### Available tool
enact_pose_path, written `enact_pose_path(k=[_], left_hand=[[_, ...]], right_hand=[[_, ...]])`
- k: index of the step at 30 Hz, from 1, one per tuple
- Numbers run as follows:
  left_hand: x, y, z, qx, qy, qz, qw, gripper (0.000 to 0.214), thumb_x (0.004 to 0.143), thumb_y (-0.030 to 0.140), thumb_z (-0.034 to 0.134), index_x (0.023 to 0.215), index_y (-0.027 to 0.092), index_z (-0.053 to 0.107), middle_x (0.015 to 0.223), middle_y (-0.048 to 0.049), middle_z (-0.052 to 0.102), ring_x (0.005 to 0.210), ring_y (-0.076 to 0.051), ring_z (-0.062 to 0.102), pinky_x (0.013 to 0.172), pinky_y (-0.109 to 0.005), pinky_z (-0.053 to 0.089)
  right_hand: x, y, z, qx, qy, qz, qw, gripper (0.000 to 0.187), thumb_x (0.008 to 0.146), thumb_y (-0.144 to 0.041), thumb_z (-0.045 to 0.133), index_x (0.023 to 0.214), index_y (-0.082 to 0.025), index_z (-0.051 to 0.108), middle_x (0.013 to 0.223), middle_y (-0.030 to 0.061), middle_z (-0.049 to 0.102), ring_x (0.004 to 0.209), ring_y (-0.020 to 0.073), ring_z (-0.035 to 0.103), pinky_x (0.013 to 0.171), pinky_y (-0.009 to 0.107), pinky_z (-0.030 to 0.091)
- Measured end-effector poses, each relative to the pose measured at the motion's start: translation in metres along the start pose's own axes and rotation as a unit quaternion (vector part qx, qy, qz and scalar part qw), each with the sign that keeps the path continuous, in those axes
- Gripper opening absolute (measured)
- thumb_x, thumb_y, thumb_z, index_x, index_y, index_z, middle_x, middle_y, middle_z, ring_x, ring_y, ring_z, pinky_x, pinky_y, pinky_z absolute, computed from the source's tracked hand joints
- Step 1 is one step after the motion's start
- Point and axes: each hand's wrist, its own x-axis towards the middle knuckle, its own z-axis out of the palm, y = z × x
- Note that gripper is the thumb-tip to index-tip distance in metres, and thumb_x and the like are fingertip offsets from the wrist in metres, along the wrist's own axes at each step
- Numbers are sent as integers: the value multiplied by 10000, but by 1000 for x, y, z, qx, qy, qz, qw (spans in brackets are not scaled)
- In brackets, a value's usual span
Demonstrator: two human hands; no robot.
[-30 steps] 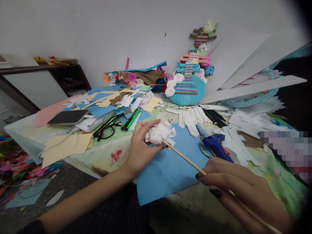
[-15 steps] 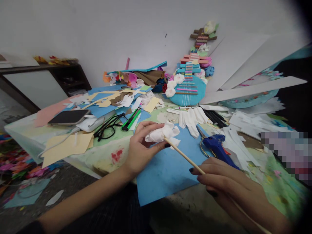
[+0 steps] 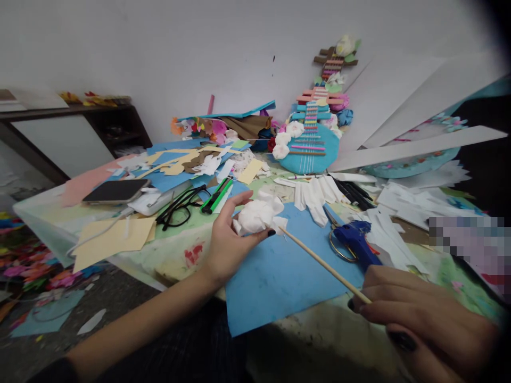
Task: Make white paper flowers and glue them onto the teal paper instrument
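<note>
The left hand point(image 3: 231, 242) is partly closed, cupping the white paper flower point(image 3: 258, 214) between thumb and fingers above the blue sheet point(image 3: 275, 290); the fingers behind the flower are partly hidden. The right hand point(image 3: 427, 311) is closed around the wooden stick point(image 3: 323, 261). The stick's tip points at the flower's lower right edge (contact cannot be confirmed), and its rear end is concealed by the right hand. On the desk point(image 3: 170, 244), the blue glue gun point(image 3: 353, 236) lies just beyond the right hand, which hides its handle end. Any markings on the glue gun and the green cutter point(image 3: 216, 197) are too small to read. The item at the right edge point(image 3: 479, 255) is masked by pixel blocks and cannot be identified.
</note>
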Motion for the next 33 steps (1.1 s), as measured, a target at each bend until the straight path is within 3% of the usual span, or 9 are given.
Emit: enact_pose_path(k=[5, 9, 13, 19, 21, 25, 28, 33], left_hand=[[0, -2, -3, 48, -26, 32, 998, 618, 610, 280, 840, 1174, 220, 595, 1250, -108, 576, 1147, -284, 553, 916, -410, 492], [0, -1, -2, 33, -36, 38, 998, 568, 591, 269, 854, 1101, 211, 613, 1249, -113, 578, 1189, -296, 527, 940, -415, 476], [-1, 1, 2, -39, -51, 29, 998, 520, 590, 226, 850, 1050, 188, 610, 1316, -118, 545, 1158, -270, 558, 939, -377, 476], [-3, 7, 3, -109, -87, -15, 990, 694, 555, 161, 851, 1186, 195, 562, 1190, -84, 629, 978, -201, 630, 795, -285, 532], [-3, 7, 1, -127, -100, -18, 987, 665, 586, 156, 829, 1197, 192, 569, 1176, -78, 641, 968, -190, 631, 802, -277, 533], [-2, 4, 0, -129, -70, -21, 989, 576, 624, 162, 809, 1160, 194, 601, 1142, -66, 668, 959, -181, 640, 808, -276, 536], [0, 2, 1, -117, -44, -24, 992, 546, 625, 169, 813, 1132, 193, 612, 1127, -61, 678, 959, -185, 645, 799, -286, 545], [1, 5, 3, -117, -44, -22, 992, 516, 621, 160, 813, 1097, 189, 618, 1144, -58, 667, 956, -177, 646, 802, -281, 545]], right_hand=[[-1, 1, 1, -25, 2, -9, 1000, 247, 857, -132, 445, 1041, -229, 580, 841, 51, 701, 854, 217, 658, 775, 350, 521], [22, -6, 0, -20, -3, -31, 999, 225, 848, -100, 443, 996, -226, 557, 764, 38, 700, 743, 182, 668, 630, 283, 518], [30, -9, 3, -13, -7, -42, 999, 191, 870, -95, 443, 967, -222, 548, 758, 35, 699, 744, 168, 668, 610, 257, 516], [20, -2, 5, -27, 11, -42, 999, 178, 894, -134, 429, 975, -201, 573, 814, 54, 695, 830, 175, 659, 681, 268, 523], [21, -1, 3, -30, 14, -36, 999, 172, 886, -130, 445, 970, -198, 579, 803, 40, 697, 806, 158, 658, 718, 261, 526], [24, -1, 0, -49, 15, -37, 998, 173, 880, -116, 452, 963, -198, 580, 776, 30, 696, 776, 142, 658, 708, 235, 528], [19, 1, 2, -44, 8, -38, 998, 187, 901, -125, 426, 1002, -194, 567, 806, 53, 696, 804, 166, 659, 734, 282, 540], [19, 2, 9, -100, 48, -44, 993, 160, 947, -159, 415, 993, -172, 567, 814, 68, 689, 820, 158, 649, 783, 270, 523]])
